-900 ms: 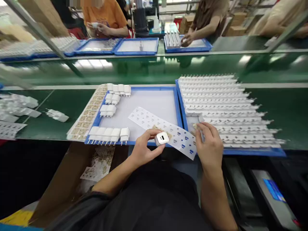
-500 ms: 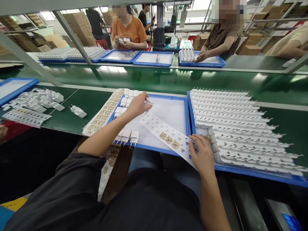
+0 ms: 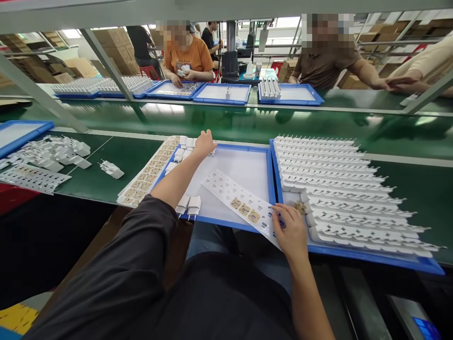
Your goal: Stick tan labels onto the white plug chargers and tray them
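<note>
My left hand (image 3: 205,144) reaches to the upper left part of a blue-rimmed tray (image 3: 271,182), beside white plug adapters (image 3: 187,155). Its fingers are curled together, and a small white piece shows just under them; what they grip is mostly hidden. Under the fingers of my right hand (image 3: 290,228) lies the lower right end of a white perforated strip (image 3: 219,185) with three tan stickers (image 3: 245,208). The strip slants across the tray. Two more adapters (image 3: 194,206) stand at the tray's lower left corner.
Rows of white adapters (image 3: 339,198) fill the right tray. Tan-patterned sheets (image 3: 152,165) lie left of the middle tray, with a loose adapter (image 3: 111,169) and a white pile (image 3: 53,151) farther left. People sit across the green belt (image 3: 226,118).
My left hand has turned and moved slightly left, over the adapters at the tray's far edge. My right hand stays on the strip. The whole view has shifted a little.
</note>
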